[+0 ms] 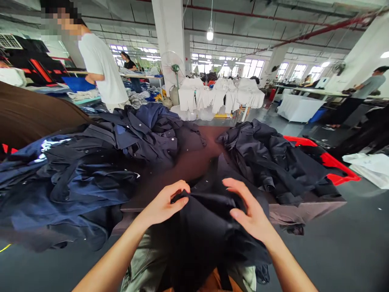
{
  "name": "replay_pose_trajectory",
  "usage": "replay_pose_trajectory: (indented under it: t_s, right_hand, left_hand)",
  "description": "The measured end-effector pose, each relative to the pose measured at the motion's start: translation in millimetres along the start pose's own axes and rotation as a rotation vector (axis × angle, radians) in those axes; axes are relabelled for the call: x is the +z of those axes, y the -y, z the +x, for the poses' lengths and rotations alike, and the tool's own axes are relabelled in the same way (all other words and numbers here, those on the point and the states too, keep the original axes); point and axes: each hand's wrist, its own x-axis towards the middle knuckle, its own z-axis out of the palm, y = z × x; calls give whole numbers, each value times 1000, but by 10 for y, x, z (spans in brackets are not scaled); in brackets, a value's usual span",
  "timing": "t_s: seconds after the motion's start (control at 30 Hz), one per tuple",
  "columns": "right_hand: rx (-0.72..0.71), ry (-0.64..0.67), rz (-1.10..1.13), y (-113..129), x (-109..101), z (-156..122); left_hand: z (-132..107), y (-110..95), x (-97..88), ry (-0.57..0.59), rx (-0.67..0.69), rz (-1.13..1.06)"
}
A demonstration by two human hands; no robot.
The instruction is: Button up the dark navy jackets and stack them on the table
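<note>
A black garment (pixel 206 219) hangs over the near edge of the table and drapes down onto my lap. My left hand (pixel 170 202) pinches a fold of its cloth between thumb and fingers. Beside it, my right hand (pixel 247 205) is open, thumb and fingers apart, just above the cloth on the right side. The exact kind of garment is hidden by its folds. A brown cover (pixel 194 158) shows on the table between the heaps.
Dark navy garments (pixel 146 129) with snaps are heaped at the left and back. Another dark pile (pixel 267 158) lies right, by a red crate (pixel 340 166). A person in a white shirt (pixel 100 69) stands beyond the table at left. White garments (pixel 219 95) hang farther back.
</note>
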Motion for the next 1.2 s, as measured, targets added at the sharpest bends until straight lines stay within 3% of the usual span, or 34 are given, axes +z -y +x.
replay_pose_trajectory:
  t_s: [0.07, 0.13, 0.23, 0.3, 0.37, 0.47, 0.53, 0.67, 0.83, 0.87, 1.03, 1.1, 1.2]
  right_hand:
    - [18, 158, 55, 53, 199, 76]
    - [108, 214, 85, -6, 376, 88]
    - [370, 62, 208, -260, 548, 25]
    - [528, -97, 322, -428, 595, -26]
    - [590, -204, 377, -510, 607, -44]
    - [585, -233, 357, -439, 603, 11]
    - [549, -193, 337, -314, 599, 67]
    - [439, -29, 341, -90, 564, 75]
    - [417, 195, 391, -129, 463, -140]
    - [413, 172, 328, -180, 443, -187]
    - [323, -192, -238, -457, 397, -340]
    - [381, -215, -200, -498, 403, -365]
    - [555, -174, 116, -439, 429, -380]
  left_hand:
    - [-41, 95, 60, -27, -37, 45]
    - [-34, 235, 97, -47, -88, 81]
    - [-47, 360, 154, -188, -103, 253]
    - [-97, 312, 234, -311, -11, 413]
    - [-149, 166, 344, -278, 132, 492]
    - [-135, -91, 498, -13, 274, 478]
    - [-55, -198, 558, 80, 305, 485]
    - [78, -243, 590, 66, 365, 568]
    - [-81, -242, 623, 108, 437, 542]
    - [-138, -244, 637, 122, 433, 520]
    - [-356, -207, 742, 199, 390, 495]
    - [-396, -164, 795, 195, 379, 505]
    - [-426, -90, 862, 57, 399, 507]
